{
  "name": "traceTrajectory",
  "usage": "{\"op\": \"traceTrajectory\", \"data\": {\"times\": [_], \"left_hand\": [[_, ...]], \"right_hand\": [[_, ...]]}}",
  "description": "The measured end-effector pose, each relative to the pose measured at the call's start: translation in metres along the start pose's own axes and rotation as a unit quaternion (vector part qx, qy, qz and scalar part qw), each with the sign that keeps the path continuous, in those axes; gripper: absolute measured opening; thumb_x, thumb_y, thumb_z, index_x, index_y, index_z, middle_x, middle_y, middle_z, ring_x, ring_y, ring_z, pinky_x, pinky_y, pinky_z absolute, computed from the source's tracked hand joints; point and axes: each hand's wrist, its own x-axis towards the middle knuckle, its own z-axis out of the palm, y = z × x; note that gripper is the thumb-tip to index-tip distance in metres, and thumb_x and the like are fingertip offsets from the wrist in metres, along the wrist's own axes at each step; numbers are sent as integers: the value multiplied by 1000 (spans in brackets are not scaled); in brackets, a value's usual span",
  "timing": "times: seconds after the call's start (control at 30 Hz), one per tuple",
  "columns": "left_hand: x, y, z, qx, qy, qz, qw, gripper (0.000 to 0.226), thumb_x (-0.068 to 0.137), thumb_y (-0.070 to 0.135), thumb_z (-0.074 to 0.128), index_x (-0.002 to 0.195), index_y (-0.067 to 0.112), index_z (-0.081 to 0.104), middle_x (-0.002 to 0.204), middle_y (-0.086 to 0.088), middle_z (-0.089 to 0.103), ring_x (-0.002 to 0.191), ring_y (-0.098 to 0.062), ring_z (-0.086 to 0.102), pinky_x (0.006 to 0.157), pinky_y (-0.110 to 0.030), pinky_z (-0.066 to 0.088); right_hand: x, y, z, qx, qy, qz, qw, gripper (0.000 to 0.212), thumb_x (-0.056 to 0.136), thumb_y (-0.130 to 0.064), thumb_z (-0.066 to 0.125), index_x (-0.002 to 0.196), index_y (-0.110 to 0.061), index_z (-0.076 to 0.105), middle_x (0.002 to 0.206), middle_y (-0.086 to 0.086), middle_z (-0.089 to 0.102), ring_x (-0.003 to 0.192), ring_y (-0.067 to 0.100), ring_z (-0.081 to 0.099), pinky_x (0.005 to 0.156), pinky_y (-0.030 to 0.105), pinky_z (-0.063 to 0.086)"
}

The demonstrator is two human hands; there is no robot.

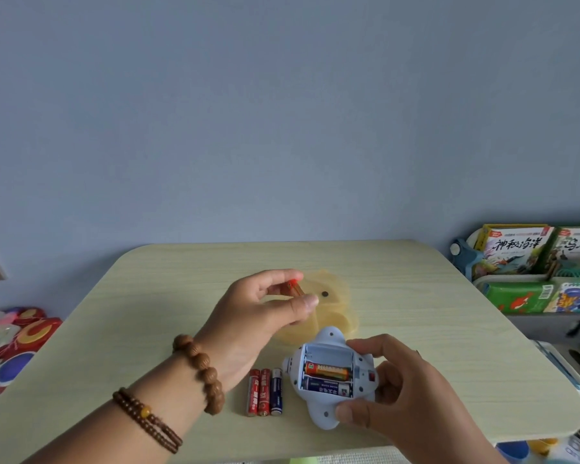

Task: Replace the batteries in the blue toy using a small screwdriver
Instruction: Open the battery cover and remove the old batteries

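Open tabletop runs along the table's left side, its far edge and its right side beyond the right hand. The middle is crowded: three batteries lie side by side near the front, with the toy just right of them, gripped in that hand. A yellow shell lies behind, and the left hand, pinching a battery, is raised over it. Books stand off the right edge

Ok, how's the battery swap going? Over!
Left hand pinches a battery, raised. Right hand grips blue toy, compartment open: two batteries in, top slot empty. Three loose batteries beside it. Nothing blocks the slot.
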Motion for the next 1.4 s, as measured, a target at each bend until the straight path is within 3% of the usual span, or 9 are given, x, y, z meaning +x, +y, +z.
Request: {"op": "traceTrajectory", "data": {"times": [0.1, 0.37, 0.53, 0.77, 1.07, 1.17, 1.23, 1.33, 1.4], "left_hand": [[6, -1, -8, 160, 2, 30, 987, 59, 64, 22, 92, 118, 28, 69, 107, 0, 74, 89, -12, 75, 87, -30, 57], [25, 4, -35, 451, -69, 117, 882, 67, 71, 31, 87, 130, 42, 57, 113, 25, 63, 102, 5, 60, 87, -26, 57], [30, 0, -31, 485, -78, 111, 864, 55, 70, 38, 87, 120, 42, 64, 107, 32, 61, 99, 11, 57, 89, -25, 54], [31, -4, -31, 481, -93, 101, 866, 46, 75, 32, 85, 115, 41, 64, 93, 33, 54, 91, 32, 45, 69, 0, 42], [25, -7, -35, 483, -85, 135, 861, 40, 77, 41, 80, 114, 42, 65, 106, 24, 61, 107, 10, 54, 88, -16, 49], [0, 1, -30, 449, -123, 165, 869, 56, 73, 54, 79, 124, 46, 58, 119, 26, 60, 115, 3, 56, 91, -18, 49], [-20, 0, -21, 464, -170, 158, 855, 77, 66, 60, 82, 133, 54, 45, 129, 37, 48, 119, 15, 47, 93, -5, 41], [-34, -12, -7, 508, -198, 150, 825, 98, 64, 60, 83, 145, 52, 27, 141, 44, 28, 123, 29, 26, 93, 10, 21], [-35, -20, -3, 496, -175, 157, 836, 98, 64, 54, 86, 146, 45, 31, 140, 41, 31, 123, 26, 31, 94, 8, 23]], "right_hand": [[-1, -1, 1, 5, 1, 3, 1000, 65, 47, -43, 97, 103, -49, 64, 64, -7, 66, 54, -1, 56, 56, 9, 44], [-2, -4, 1, 7, -7, 5, 1000, 64, 51, -37, 98, 105, -46, 65, 57, -15, 61, 51, -1, 52, 54, 9, 42], [-2, -2, 1, 15, -3, 2, 1000, 64, 49, -36, 99, 104, -45, 65, 58, -14, 61, 50, -2, 51, 53, 10, 42], [0, 1, 1, 19, -13, -8, 1000, 64, 50, -36, 98, 103, -46, 64, 58, -19, 60, 50, -2, 49, 54, 9, 41], [1, 5, 1, 43, -12, -10, 999, 65, 48, -40, 99, 100, -55, 62, 71, 2, 70, 52, -1, 51, 55, 13, 45], [2, 4, -1, 47, -15, -5, 999, 66, 48, -40, 99, 100, -55, 62, 76, 3, 73, 55, 2, 56, 58, 17, 49], [1, 4, -1, 48, -20, 1, 999, 65, 49, -40, 98, 101, -55, 62, 76, 2, 75, 59, 8, 61, 63, 22, 53], [0, 3, -2, 63, -21, 4, 998, 63, 51, -42, 96, 104, -54, 63, 82, 1, 79, 77, 28, 72, 79, 43, 58], [-1, 2, -2, 73, -12, 3, 997, 67, 47, -49, 94, 106, -54, 63, 85, 4, 79, 83, 33, 73, 85, 52, 59]]}}
